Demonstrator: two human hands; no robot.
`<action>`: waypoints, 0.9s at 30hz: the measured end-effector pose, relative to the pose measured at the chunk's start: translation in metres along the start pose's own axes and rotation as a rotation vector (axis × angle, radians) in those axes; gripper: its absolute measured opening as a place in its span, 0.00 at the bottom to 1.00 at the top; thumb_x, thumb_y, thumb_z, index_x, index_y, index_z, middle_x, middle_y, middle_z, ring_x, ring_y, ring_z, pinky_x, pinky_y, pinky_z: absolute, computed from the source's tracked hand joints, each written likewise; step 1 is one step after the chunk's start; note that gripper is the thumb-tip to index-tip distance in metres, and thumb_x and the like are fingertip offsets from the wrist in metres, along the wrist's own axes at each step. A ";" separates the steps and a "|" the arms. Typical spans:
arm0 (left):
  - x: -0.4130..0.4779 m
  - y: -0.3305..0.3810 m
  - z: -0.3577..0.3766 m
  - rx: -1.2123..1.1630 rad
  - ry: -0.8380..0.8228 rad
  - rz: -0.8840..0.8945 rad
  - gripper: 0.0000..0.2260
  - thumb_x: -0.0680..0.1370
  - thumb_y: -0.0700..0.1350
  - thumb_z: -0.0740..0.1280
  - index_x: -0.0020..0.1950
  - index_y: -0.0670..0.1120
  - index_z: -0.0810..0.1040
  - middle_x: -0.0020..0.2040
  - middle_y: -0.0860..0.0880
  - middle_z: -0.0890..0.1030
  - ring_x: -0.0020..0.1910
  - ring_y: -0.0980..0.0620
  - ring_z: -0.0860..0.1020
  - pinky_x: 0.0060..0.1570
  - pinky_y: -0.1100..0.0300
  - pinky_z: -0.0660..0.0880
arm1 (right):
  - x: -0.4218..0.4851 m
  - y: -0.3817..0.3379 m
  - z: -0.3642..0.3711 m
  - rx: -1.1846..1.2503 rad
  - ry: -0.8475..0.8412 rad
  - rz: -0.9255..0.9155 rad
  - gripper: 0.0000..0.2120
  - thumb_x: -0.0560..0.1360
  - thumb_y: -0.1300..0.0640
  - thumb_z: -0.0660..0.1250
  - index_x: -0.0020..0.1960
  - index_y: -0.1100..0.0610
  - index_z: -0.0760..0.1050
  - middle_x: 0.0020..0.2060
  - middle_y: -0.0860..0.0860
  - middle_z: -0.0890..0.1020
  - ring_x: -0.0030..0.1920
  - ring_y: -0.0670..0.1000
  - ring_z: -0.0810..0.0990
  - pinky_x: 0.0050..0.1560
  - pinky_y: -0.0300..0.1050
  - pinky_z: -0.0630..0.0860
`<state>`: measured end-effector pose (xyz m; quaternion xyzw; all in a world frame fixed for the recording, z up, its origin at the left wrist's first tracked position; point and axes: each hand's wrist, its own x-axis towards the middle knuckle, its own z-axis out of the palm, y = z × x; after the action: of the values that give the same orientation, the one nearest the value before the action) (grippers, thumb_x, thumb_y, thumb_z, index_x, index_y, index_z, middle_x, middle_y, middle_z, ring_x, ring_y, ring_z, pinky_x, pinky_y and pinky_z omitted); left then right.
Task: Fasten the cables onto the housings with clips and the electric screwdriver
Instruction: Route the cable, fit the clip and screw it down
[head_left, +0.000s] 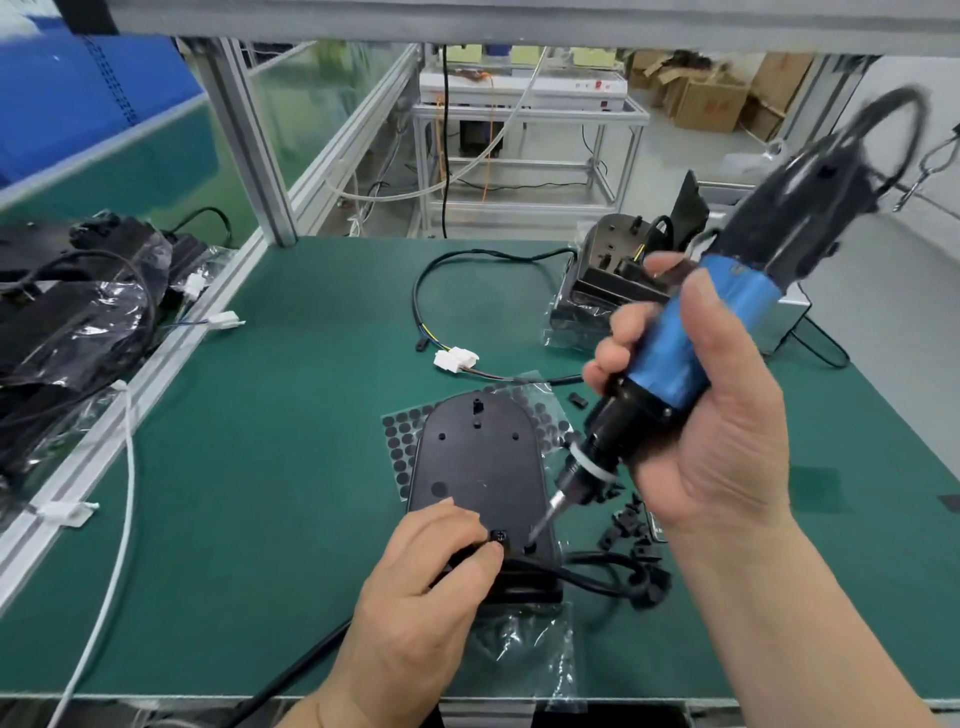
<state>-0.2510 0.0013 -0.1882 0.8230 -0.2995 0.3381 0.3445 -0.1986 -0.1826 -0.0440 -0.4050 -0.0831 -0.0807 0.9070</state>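
a: where's the screwdriver?
b: the right hand (711, 415) grips the blue screwdriver (675, 353) round its barrel. it's tilted, with the bit tip just over the near end of the black housing (480, 467).
a: and the left hand?
b: the left hand (426, 571) has its fingers curled, pinching a small clip (500, 536) on that end, just beside the bit. the cable (571, 574) runs off right over the green table (311, 415), near a pile of spare clips (631, 530).
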 end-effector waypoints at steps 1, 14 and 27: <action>0.001 0.001 0.000 0.002 -0.003 0.001 0.15 0.69 0.30 0.73 0.54 0.40 0.78 0.52 0.46 0.76 0.50 0.41 0.78 0.59 0.48 0.76 | 0.002 0.002 0.007 -0.066 -0.002 -0.076 0.08 0.76 0.55 0.67 0.54 0.56 0.73 0.34 0.53 0.76 0.30 0.50 0.76 0.35 0.44 0.76; 0.005 0.004 -0.005 0.033 -0.056 -0.040 0.06 0.70 0.29 0.73 0.46 0.35 0.83 0.51 0.45 0.75 0.48 0.40 0.77 0.58 0.49 0.76 | -0.007 0.028 0.031 -0.300 -0.048 -0.173 0.12 0.71 0.56 0.69 0.52 0.57 0.73 0.27 0.52 0.75 0.25 0.54 0.71 0.33 0.45 0.72; 0.002 0.003 -0.005 0.021 -0.065 -0.038 0.08 0.70 0.27 0.72 0.46 0.36 0.83 0.47 0.41 0.79 0.48 0.41 0.77 0.58 0.48 0.75 | -0.011 0.028 0.038 -0.397 -0.117 -0.184 0.11 0.72 0.62 0.70 0.53 0.60 0.72 0.26 0.53 0.75 0.24 0.53 0.73 0.31 0.45 0.73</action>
<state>-0.2534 0.0035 -0.1827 0.8427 -0.2913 0.3076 0.3322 -0.2064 -0.1347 -0.0411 -0.5703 -0.1546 -0.1544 0.7918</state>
